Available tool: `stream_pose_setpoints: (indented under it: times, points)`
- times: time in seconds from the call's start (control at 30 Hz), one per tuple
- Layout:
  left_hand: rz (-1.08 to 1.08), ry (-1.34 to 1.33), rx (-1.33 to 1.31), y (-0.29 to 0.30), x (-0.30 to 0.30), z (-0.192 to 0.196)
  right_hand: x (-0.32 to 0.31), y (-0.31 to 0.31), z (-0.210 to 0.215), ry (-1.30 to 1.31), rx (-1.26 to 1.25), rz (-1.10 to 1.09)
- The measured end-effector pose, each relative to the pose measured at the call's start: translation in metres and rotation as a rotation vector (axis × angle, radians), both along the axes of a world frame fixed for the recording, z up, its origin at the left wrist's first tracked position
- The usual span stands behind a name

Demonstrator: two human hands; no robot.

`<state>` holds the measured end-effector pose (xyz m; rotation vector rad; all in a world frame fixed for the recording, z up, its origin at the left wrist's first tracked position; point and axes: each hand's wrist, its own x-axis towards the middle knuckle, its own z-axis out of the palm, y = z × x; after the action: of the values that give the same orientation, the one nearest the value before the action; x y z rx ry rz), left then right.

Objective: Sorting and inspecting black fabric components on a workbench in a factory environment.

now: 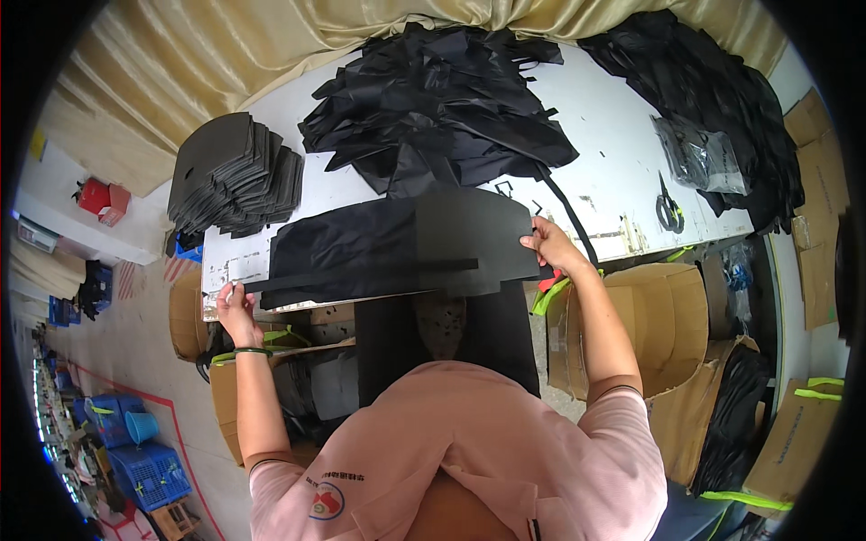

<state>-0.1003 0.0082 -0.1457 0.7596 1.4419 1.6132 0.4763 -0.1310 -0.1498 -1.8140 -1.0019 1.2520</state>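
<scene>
Right hand (pixel 544 243) is pinched shut on the right edge of a dark stiff panel (pixel 469 239), thumb on top and fingers curled underneath, holding it at the near edge of the white table (pixel 595 117). Left hand (pixel 236 307) sits well apart at the far left end, fingers closed around the tip of a black fabric piece (pixel 343 252) that lies beneath and to the left of the panel. The panel looks light and board-like, judging from how flat it stays with only one edge gripped; its rounded corner and straight sides suggest a cut sheet that will not droop, so an edge pinch looks enough. The fabric reads as the opposite: thin, limp, probably a bit slippery, and it creases along its length, so it likely needs both ends held to stay spread. Both are matte black, the panel slightly greyer. Behind them a loose heap of black fabric cuts (pixel 442 99) spreads across the table, a neat stack of dark panels (pixel 230 171) stands at the left, and scissors (pixel 668 209) lie to the right. Open cardboard boxes (pixel 672 316) wait below the table edge.
</scene>
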Motion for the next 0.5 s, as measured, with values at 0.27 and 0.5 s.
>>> stream_pose_setpoints:
  times: [0.27,0.5]
  points:
    - [-0.737,0.284,0.046,-0.062,0.12,0.024,0.008,-0.002,-0.001,0.071,0.025,0.033]
    - [-1.262,-0.953,-0.646,-0.145,0.28,-0.004,0.006,-0.002,0.005,0.408,0.049,-0.013]
